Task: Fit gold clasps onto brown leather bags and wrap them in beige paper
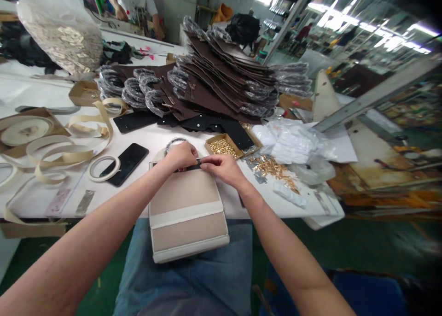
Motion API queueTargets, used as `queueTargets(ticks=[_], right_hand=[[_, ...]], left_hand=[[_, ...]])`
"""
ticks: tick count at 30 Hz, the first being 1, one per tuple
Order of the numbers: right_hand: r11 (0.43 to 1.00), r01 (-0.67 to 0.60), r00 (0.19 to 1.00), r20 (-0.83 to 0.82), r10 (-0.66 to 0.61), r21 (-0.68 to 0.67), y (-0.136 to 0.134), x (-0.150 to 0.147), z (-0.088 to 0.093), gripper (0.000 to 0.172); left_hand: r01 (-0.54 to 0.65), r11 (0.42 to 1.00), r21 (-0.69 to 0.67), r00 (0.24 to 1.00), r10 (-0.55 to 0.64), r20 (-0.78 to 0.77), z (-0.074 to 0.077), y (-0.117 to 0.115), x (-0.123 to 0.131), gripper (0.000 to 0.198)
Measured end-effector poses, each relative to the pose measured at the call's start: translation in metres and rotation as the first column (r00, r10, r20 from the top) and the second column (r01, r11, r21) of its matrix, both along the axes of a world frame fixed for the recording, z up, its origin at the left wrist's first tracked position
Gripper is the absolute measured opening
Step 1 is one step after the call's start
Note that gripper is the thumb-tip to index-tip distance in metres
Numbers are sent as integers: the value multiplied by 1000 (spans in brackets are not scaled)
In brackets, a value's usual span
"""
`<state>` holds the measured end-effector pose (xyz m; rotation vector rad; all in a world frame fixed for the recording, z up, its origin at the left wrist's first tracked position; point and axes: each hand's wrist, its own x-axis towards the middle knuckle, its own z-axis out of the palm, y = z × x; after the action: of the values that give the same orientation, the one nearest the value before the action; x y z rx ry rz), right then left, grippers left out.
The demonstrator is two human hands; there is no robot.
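Note:
A beige handbag [186, 194] with white bands leans from the table edge onto my lap. At its top edge my left hand [183, 155] is closed, its fingertips pinching at a short black strap [193, 166]. A small gold-coloured buckle [182, 169] shows just below that hand. From the other side my right hand [223, 167] pinches the strap's right part between thumb and fingers. The fingertips of both hands nearly meet, and they partly hide the strap. Behind my left hand, a plastic-wrapped ring-shaped handle [175, 142] rises from the bag.
A cardboard tray of gold studs [221, 146] and loose gold hardware [272, 167] lie to the right. A phone [133, 161], a tape roll [103, 168] and beige strip coils [51, 152] are left. Stacked brown panels [224, 72] stand behind. A person [136, 5] works across the table.

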<state>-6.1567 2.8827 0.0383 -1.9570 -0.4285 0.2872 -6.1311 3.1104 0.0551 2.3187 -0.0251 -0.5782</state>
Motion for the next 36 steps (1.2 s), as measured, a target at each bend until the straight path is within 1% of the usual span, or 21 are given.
queueTargets(ticks=[2, 6, 9, 11, 12, 15, 17, 18, 21, 27, 30, 33, 36], right_hand=[[999, -19, 998, 64, 22, -43, 1, -1, 0, 29], [994, 4, 964, 263, 24, -105, 4, 0, -1, 20], [989, 4, 940, 337, 46, -146, 8, -1, -1, 26], [988, 26, 924, 382, 35, -152, 10, -3, -1, 32], [987, 39, 914, 405, 27, -153, 11, -5, -2, 29], [987, 43, 877, 480, 37, -154, 12, -13, -4, 11], [987, 22, 849, 524, 66, -159, 11, -19, -6, 16], [986, 15, 839, 539, 77, -163, 11, -22, -8, 18], [982, 17, 813, 575, 97, -189, 9, -28, -12, 19], [978, 6, 756, 641, 131, -208, 6, -29, -24, 20], [979, -3, 760, 637, 134, -202, 5, -30, -27, 23], [975, -46, 759, 627, 176, -219, 5, -29, -28, 24], [966, -77, 764, 608, 217, -248, 5, -26, -26, 31]], left_hand=[[-12, 1000, 4, 1000, 12, -7, 1, 0, -1, 26], [-13, 1000, -7, 1000, 13, -20, 5, -1, -3, 27], [-18, 1000, -2, 1000, 18, -8, 5, 0, -4, 30], [-21, 1000, -4, 1000, 21, 6, 3, 1, -3, 31], [-20, 1000, -6, 1000, 20, 13, 2, 2, -3, 31], [-9, 1000, 2, 1000, 9, 22, -1, 3, -3, 28], [-10, 1000, 14, 1000, 10, 27, -1, 3, -3, 27], [-10, 1000, 15, 1000, 10, 29, 0, 4, -3, 27], [-15, 1000, 2, 1000, 15, 18, 1, 4, -4, 28], [-8, 1000, -4, 1000, 8, 7, 6, 6, -6, 31], [-11, 1000, -17, 1000, 11, -3, 7, 7, -5, 32], [0, 1000, -3, 1000, 0, 21, 6, 8, -2, 31], [20, 1000, 23, 999, -21, 37, 4, 8, -1, 27]])
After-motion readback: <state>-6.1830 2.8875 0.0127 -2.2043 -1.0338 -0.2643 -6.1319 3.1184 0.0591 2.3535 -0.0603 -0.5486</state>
